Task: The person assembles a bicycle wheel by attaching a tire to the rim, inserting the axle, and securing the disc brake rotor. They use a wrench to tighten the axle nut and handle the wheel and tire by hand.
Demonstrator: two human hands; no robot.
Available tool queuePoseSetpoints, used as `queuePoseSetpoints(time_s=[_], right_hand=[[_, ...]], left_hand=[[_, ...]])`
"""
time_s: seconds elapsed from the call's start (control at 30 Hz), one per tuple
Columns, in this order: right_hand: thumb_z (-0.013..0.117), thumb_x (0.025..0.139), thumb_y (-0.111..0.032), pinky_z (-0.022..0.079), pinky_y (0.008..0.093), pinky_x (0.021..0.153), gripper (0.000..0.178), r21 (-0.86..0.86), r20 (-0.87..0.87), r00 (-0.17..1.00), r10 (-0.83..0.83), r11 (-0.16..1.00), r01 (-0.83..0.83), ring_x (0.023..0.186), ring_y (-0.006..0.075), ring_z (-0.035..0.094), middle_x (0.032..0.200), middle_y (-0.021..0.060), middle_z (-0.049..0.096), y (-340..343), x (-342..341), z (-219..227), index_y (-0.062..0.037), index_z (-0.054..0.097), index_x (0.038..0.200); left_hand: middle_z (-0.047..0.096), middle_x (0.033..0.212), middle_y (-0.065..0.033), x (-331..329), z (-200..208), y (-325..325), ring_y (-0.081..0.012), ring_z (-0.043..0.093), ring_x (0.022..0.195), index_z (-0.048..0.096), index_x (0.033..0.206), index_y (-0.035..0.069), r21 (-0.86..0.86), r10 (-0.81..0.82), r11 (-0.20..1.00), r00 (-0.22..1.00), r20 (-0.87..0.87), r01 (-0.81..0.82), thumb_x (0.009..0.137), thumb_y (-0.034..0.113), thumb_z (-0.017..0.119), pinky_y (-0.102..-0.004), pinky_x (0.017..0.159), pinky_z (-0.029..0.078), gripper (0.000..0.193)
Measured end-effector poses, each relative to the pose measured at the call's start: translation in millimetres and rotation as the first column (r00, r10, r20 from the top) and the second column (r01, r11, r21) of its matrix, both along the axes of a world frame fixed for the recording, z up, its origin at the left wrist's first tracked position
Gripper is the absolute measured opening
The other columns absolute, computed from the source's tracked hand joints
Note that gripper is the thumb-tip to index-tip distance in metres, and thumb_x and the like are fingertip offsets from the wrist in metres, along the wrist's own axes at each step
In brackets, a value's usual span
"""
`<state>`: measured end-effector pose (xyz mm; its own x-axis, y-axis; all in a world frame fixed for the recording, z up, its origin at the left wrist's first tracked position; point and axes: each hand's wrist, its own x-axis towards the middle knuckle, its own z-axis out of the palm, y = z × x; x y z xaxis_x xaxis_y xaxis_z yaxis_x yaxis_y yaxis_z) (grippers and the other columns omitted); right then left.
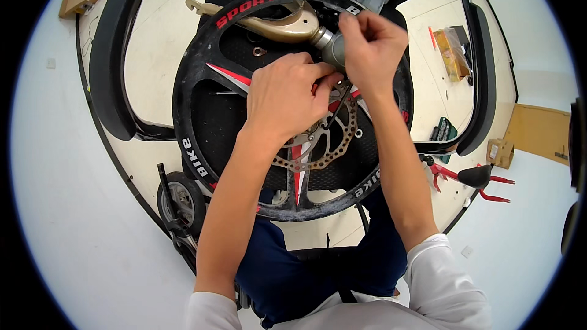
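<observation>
A black bicycle wheel (202, 70) with red-and-white accents and printed lettering on its rim lies flat on a chair seat. A perforated metal brake disc (317, 164) sits at its hub. Over the upper left of the disc is my left hand (290, 91), its thumb and forefinger pinched together; what they hold is hidden. My right hand (374, 52) is closed above the disc's upper right edge, beside a grey cylindrical part (333, 54), and its contents are hidden too. Between my wrists a thin dark rod (337, 112) slants over the disc.
A beige bicycle fork (287, 27) lies beyond the wheel's middle, near a small nut (259, 51). Chair armrests (110, 67) flank the wheel. Right, on the floor, are a yellow box (449, 55), a cardboard box (500, 153) and a red frame part (446, 172); lower left stands a small wheel (181, 203).
</observation>
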<state>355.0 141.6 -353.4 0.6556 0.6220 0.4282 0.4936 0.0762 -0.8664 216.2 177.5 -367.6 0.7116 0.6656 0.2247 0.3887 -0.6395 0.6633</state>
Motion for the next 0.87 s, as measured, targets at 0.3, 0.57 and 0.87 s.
queuePoseSetpoints(time_s=[0.3, 0.57, 0.87], right_hand=[[0.069, 0.085, -0.014, 0.030, 0.0201, 0.046, 0.029, -0.238, -0.207, 0.955, 0.213, 0.936, -0.260, 0.052, 0.0002, 0.040, 0.056, -0.0048, 0.048, -29, 2, 11, -0.0003, 0.053, 0.066], [0.080, 0.076, -0.019, 0.043, 0.0256, 0.050, 0.023, -0.451, 0.024, 0.856, 0.516, 0.770, -0.451, 0.055, 0.0104, 0.056, 0.067, 0.0045, 0.061, -83, 1, 28, -0.0027, 0.064, 0.079], [0.071, 0.080, -0.009, 0.050, 0.0349, 0.057, 0.018, -0.692, 0.458, 0.471, 0.753, 0.635, -0.343, 0.065, 0.0252, 0.063, 0.078, 0.0064, 0.065, -95, 4, 34, -0.0082, 0.065, 0.097]], left_hand=[[0.060, 0.072, -0.0051, 0, 3, 2, -0.0256, 0.060, 0.072, 0.075, 0.089, 0.012, -0.016, -0.004, 1.000, 0.999, 0.045, 0.005, 0.081, 0.022, 0.067, -0.0361, 0.061, 0.048, 0.015], [0.067, 0.096, -0.0081, -31, 11, 5, -0.0165, 0.063, 0.089, 0.072, 0.101, 0.003, -0.169, 0.270, 0.960, 0.899, 0.344, -0.223, 0.090, 0.011, 0.063, -0.0270, 0.077, 0.048, 0.016], [0.061, 0.105, -0.0113, -64, -2, -25, -0.0244, 0.061, 0.097, 0.067, 0.111, 0.005, -0.373, 0.450, 0.871, 0.824, 0.343, -0.320, 0.086, 0.015, 0.067, -0.0328, 0.083, 0.048, 0.027]])
